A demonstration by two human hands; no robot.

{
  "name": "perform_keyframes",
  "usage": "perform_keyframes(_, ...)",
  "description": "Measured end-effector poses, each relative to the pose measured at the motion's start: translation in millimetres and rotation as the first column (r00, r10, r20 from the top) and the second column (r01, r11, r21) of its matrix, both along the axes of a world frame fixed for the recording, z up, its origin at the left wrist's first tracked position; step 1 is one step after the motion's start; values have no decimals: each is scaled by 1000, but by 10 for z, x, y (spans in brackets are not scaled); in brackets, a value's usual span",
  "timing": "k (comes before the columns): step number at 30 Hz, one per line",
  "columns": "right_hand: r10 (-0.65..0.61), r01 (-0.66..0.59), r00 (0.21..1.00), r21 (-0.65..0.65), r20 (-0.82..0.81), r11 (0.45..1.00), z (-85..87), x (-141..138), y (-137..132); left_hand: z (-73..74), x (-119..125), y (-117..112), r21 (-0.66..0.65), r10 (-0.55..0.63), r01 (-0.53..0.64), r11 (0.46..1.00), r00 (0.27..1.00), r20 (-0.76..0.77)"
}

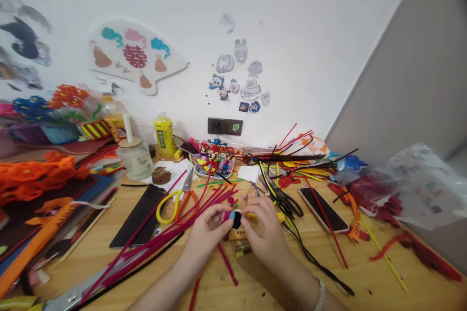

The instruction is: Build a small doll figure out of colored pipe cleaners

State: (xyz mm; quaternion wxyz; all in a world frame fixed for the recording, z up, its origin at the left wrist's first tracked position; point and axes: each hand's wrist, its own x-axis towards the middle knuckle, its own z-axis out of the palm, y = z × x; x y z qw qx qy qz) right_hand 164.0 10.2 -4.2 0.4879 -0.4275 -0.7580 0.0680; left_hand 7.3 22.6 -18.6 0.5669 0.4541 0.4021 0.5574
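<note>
Over the middle of the wooden table, my left hand (208, 231) pinches a small pipe-cleaner figure (237, 220) with magenta, light blue and black fuzzy parts. The fingers of my right hand (265, 229) close on the black side of the same figure. My fingertips cover much of it, so its full shape is hidden. Long magenta pipe cleaners (153, 244) lie to the left, passing behind my left hand. Right of my right hand are black-handled scissors (286, 200). Yellow-handled scissors (168, 207) rest to the left, beside an orange-handled pair (187, 205).
At the back, several finished figures crowd a white tray (214, 170), near a yellow bottle (164, 135) and a glass jar (134, 159). A phone (324, 210) lies at right under a red pipe cleaner. Large scissors (75, 294) lie front left, and a plastic bag (425, 187) sits far right.
</note>
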Motion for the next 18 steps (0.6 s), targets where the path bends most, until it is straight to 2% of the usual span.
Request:
perform_keyframes(5, 10, -11, 999, -17, -47, 1000, -58, -23, 28, 9, 10, -12, 12, -15, 15, 1000, 1000, 13)
perform_keyframes(10, -14, 15, 999, 12, -36, 1000, -25, -42, -7, 73, 14, -46, 30, -5, 6, 1000, 999, -51)
perform_keyframes(14, 7, -6, 996, 15, -91, 1000, 4, -12, -18, 113, 3, -45, 31, 24, -24, 999, 1000, -7)
perform_keyframes(18, 12, -17, 991, -37, -132, 999, -37, -2, 16, 88, -22, -10, -90, 19, -12, 996, 997, 78)
